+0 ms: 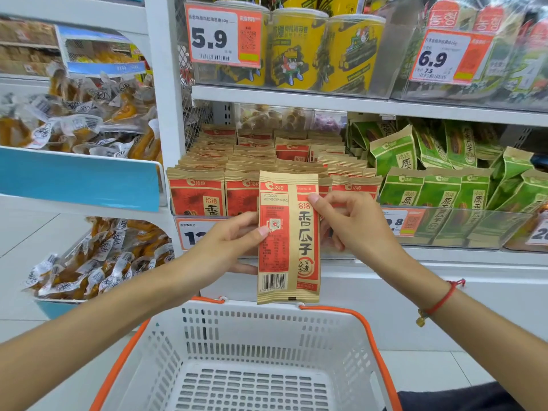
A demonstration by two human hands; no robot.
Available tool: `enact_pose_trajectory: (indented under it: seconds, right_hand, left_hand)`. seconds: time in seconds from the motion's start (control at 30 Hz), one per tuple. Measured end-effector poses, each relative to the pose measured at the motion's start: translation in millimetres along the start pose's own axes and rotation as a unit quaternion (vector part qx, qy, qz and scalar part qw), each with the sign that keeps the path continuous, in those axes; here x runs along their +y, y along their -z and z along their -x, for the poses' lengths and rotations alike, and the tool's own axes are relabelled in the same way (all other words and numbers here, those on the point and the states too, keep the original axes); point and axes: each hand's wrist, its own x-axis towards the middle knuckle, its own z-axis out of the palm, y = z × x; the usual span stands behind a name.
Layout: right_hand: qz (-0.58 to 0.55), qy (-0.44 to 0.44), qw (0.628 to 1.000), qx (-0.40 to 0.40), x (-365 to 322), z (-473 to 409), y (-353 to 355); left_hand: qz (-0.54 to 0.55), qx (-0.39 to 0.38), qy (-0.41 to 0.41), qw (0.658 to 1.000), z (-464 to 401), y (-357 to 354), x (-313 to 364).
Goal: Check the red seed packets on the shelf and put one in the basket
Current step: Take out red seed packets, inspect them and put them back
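- Red-and-kraft seed packet (288,237): upright, long axis vertical, directly above the basket (326,327) far rim.
- Left hand (228,243), right hand (353,223): fingers pinch its side edges.

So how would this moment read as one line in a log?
stage: checking | left hand + right hand: grip red-and-tan paper seed packet, back side showing | white plastic basket with orange rim: below packet, empty
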Motion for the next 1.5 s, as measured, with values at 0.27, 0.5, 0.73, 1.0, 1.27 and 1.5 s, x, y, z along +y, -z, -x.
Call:
enact_pose_trajectory:
  seconds: [0.27, 0.5, 0.73, 1.0, 1.27, 1.5]
  right_hand:
    - [0.047, 0.096, 0.994, -0.024, -3, 3, 0]
    - [0.08, 0.135, 0.988, 0.001, -3, 7, -7]
    - [-0.008, 0.056, 0.994, -0.097, -2, 11, -11]
    - [-0.088, 0.038, 0.972, -0.215, -2, 16, -3]
    - [-0.05, 0.073, 0.96, -0.267, -2, 16, 8]
    - [-0.031, 0.09, 0.986, -0.14, -5, 18, 2]
  left_hand:
    - [0.03, 0.077, -0.055, 0.995, -1, -4, -1]
    - [0.025, 0.124, -0.093, 0.988, 1, -5, -2]
    - [0.051, 0.12, -0.093, 0.987, 6, -12, -1]
    - [0.009, 0.118, -0.102, 0.988, 11, -17, 1]
    - [0.028, 0.103, -0.099, 0.989, 13, -21, 7]
    - [0.032, 0.122, -0.106, 0.986, 14, -22, 12]
